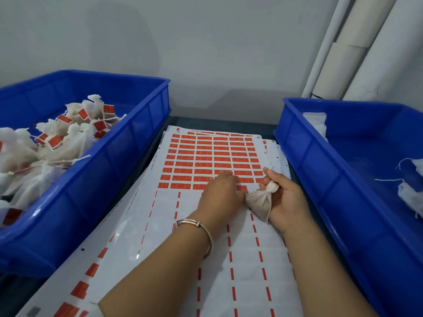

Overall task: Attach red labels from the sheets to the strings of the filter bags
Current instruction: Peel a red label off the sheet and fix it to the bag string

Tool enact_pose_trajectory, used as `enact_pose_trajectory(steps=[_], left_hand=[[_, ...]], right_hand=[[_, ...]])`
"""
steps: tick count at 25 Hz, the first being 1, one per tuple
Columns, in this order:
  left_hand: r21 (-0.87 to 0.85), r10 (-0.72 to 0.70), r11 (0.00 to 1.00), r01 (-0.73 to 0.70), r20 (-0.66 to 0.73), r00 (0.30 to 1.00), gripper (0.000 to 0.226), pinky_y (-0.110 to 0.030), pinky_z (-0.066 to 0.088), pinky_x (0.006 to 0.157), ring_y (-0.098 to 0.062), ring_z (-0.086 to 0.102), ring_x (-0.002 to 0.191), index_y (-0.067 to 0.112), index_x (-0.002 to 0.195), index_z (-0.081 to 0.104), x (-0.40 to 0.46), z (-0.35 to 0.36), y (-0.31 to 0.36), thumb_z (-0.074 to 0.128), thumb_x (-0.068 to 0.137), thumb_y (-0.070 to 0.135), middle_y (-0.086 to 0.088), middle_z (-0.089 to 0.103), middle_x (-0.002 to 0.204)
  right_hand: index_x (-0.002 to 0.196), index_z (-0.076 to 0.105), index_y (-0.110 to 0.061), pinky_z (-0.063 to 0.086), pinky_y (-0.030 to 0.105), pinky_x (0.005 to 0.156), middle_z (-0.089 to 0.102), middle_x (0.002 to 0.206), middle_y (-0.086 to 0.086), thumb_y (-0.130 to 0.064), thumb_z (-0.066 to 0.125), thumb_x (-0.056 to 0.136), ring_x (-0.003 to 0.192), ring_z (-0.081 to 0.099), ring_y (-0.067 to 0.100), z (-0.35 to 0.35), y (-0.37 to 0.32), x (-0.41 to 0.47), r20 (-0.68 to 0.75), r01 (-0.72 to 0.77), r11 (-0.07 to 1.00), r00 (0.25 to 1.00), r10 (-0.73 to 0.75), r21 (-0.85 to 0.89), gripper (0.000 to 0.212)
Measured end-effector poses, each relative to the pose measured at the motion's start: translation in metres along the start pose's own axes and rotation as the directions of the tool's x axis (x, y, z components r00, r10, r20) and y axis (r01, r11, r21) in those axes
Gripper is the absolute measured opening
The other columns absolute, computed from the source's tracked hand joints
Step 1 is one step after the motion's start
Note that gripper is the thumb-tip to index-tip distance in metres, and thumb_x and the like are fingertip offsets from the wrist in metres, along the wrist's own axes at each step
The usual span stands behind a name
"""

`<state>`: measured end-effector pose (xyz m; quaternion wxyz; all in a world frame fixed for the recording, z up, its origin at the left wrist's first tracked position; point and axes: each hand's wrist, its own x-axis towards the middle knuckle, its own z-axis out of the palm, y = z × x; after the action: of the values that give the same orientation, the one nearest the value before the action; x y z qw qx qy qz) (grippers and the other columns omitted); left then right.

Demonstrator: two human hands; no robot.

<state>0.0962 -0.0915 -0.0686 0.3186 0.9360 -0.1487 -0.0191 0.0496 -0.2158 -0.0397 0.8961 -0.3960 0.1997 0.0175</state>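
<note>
A white label sheet with rows of red labels lies in the middle of the table; its near half shows only backing with red strips. My left hand rests on the sheet, fingertips on a red label in the lower rows. Whether it pinches a label is hidden by the fingers. My right hand grips a white filter bag by its tied neck, just right of the left hand. The bag's string end sticks up past the thumb.
A blue bin on the left holds several filter bags with red labels attached. A blue bin on the right holds a few unlabelled bags. More sheets lie under the top one. White pipes run up the wall behind.
</note>
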Motion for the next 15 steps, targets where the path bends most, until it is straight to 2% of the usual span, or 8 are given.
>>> enact_pose_trajectory(steps=[2, 4, 6, 9, 11, 15], left_hand=[[0.140, 0.047, 0.989, -0.047, 0.006, 0.999, 0.052, -0.042, 0.029, 0.110, -0.023, 0.041, 0.129, 0.022, 0.135, 0.046, 0.000, 0.007, -0.003, 0.051, 0.090, 0.049, 0.002, 0.044, 0.142], [0.250, 0.085, 0.964, -0.088, 0.022, 0.996, 0.065, -0.041, 0.014, 0.114, -0.022, 0.024, 0.141, 0.023, 0.143, 0.034, 0.000, 0.011, -0.007, 0.045, 0.089, 0.057, 0.003, 0.030, 0.152], [0.301, 0.095, 0.948, -0.101, 0.037, 0.995, 0.070, -0.039, 0.011, 0.114, -0.021, 0.018, 0.143, 0.022, 0.145, 0.028, 0.002, 0.013, -0.009, 0.040, 0.088, 0.061, 0.003, 0.024, 0.154], [0.311, 0.078, 0.946, -0.093, 0.061, 0.995, 0.067, -0.039, 0.015, 0.114, -0.021, 0.021, 0.142, 0.020, 0.144, 0.030, 0.005, 0.012, -0.006, 0.041, 0.090, 0.058, 0.002, 0.027, 0.153], [0.325, 0.083, 0.941, -0.093, 0.044, 0.996, 0.062, -0.039, 0.024, 0.112, -0.022, 0.028, 0.139, 0.019, 0.142, 0.036, 0.003, 0.011, -0.003, 0.043, 0.091, 0.054, 0.001, 0.034, 0.150], [0.375, 0.083, 0.922, -0.099, 0.058, 0.995, 0.045, -0.038, 0.042, 0.097, -0.024, 0.046, 0.126, 0.018, 0.134, 0.046, 0.001, 0.009, 0.002, 0.043, 0.095, 0.040, -0.002, 0.046, 0.141]], right_hand=[[0.107, 0.069, -0.007, 0.059, 0.038, 0.062, 0.073, 0.082, 0.006, -0.016, 0.065, 0.086, 0.064, 0.069, 0.016, -0.002, -0.003, 0.001, -0.022, -0.005, 0.997, 1.000, 0.003, -0.073, 0.024], [0.103, 0.069, -0.006, 0.053, 0.027, 0.049, 0.070, 0.067, 0.003, -0.015, 0.065, 0.086, 0.049, 0.064, 0.011, -0.004, -0.005, 0.002, -0.065, 0.003, 0.989, 0.998, -0.013, -0.151, 0.020], [0.102, 0.069, -0.006, 0.050, 0.024, 0.045, 0.069, 0.063, 0.001, -0.016, 0.064, 0.086, 0.046, 0.062, 0.011, -0.005, -0.006, 0.003, -0.089, 0.011, 0.983, 0.996, -0.027, -0.186, 0.019], [0.100, 0.071, -0.006, 0.050, 0.024, 0.046, 0.069, 0.068, 0.003, -0.016, 0.066, 0.084, 0.047, 0.061, 0.011, -0.006, -0.003, 0.006, -0.108, 0.016, 0.982, 0.993, -0.037, -0.189, 0.019], [0.102, 0.071, -0.007, 0.051, 0.024, 0.049, 0.070, 0.075, 0.004, -0.015, 0.066, 0.084, 0.052, 0.060, 0.011, -0.005, -0.001, 0.005, -0.111, 0.023, 0.980, 0.993, -0.045, -0.196, 0.021], [0.102, 0.069, -0.008, 0.052, 0.025, 0.049, 0.075, 0.085, 0.006, -0.012, 0.065, 0.086, 0.055, 0.068, 0.013, -0.003, 0.001, 0.001, -0.087, 0.026, 0.988, 0.995, -0.040, -0.151, 0.017]])
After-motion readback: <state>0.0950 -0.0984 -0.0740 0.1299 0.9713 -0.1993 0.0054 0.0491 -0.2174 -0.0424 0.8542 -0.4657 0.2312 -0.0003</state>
